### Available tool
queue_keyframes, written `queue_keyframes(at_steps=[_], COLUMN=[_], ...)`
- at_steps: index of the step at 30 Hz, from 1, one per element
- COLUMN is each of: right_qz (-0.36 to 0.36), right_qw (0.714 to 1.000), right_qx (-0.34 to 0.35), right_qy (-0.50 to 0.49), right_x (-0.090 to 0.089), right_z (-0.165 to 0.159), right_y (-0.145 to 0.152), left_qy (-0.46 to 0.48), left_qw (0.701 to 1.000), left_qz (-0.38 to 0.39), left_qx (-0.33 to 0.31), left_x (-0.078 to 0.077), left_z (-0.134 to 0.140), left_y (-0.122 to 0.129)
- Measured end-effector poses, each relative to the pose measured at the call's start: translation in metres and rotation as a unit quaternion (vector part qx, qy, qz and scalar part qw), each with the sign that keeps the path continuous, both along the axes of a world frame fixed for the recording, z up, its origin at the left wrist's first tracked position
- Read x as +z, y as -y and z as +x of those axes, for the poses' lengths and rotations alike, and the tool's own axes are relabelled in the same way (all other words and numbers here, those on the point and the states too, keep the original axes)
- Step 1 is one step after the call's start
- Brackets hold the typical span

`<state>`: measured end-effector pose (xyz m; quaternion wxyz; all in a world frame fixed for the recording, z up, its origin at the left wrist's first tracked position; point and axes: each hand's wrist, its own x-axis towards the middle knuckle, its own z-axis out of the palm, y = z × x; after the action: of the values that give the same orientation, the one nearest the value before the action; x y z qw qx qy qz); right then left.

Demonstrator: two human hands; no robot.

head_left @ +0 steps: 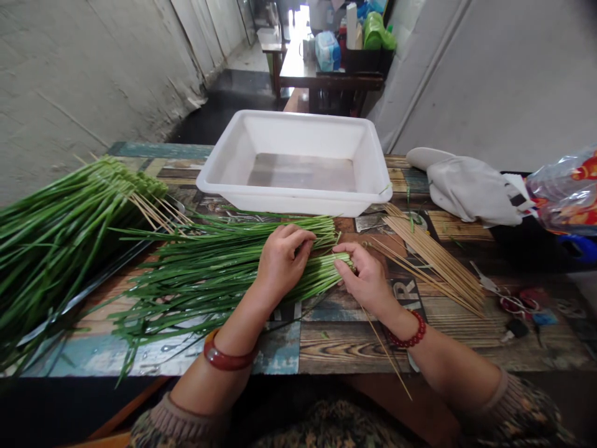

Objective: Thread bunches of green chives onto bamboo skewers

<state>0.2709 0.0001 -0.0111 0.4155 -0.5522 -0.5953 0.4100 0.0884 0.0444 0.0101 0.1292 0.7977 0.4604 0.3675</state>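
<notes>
Long garlic chives (205,267) lie in a loose pile across the table, pale stem ends to the right. My left hand (282,261) rests over the stems, its thumb and forefinger pinched together among them. At the cut ends, my right hand (368,280) closes its thumb and fingers around a bunch of pale stems (321,277). A thin bamboo skewer (389,358) slants from below my right palm past the table's front edge; whether the hand grips it is hidden. More bamboo skewers (433,258) lie fanned out to the right.
A white plastic tub (293,199) stands behind the chives. Skewered chives (88,205) are heaped at left on a metal tray (74,302). At right are a pale cap (471,186), keys (510,330) and a plastic bag (564,193). Walls flank the table (345,348).
</notes>
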Motion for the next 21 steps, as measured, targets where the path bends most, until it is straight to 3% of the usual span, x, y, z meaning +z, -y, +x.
queue_keyframes(at_steps=[6, 13, 16, 21], right_qz=[0.001, 0.012, 0.011, 0.017], right_qw=[1.000, 0.999, 0.999, 0.998], right_qx=[-0.001, -0.001, -0.003, -0.006], right_qy=[0.029, 0.043, 0.049, 0.059], right_x=[0.0003, -0.0024, -0.0009, 0.0022], right_z=[0.0004, 0.0002, 0.0000, -0.0008], right_y=[0.0009, 0.0003, 0.0007, 0.0005], left_qy=[-0.125, -0.196, -0.186, -0.085], left_qw=[0.992, 0.980, 0.982, 0.996], left_qz=[0.004, -0.008, 0.006, 0.011], left_qx=[-0.014, 0.028, 0.040, 0.029], left_x=[-0.0027, -0.0016, -0.0023, 0.0003], left_z=[-0.0005, 0.0029, 0.0030, 0.0012], left_y=[-0.0031, -0.0035, -0.0043, -0.0033])
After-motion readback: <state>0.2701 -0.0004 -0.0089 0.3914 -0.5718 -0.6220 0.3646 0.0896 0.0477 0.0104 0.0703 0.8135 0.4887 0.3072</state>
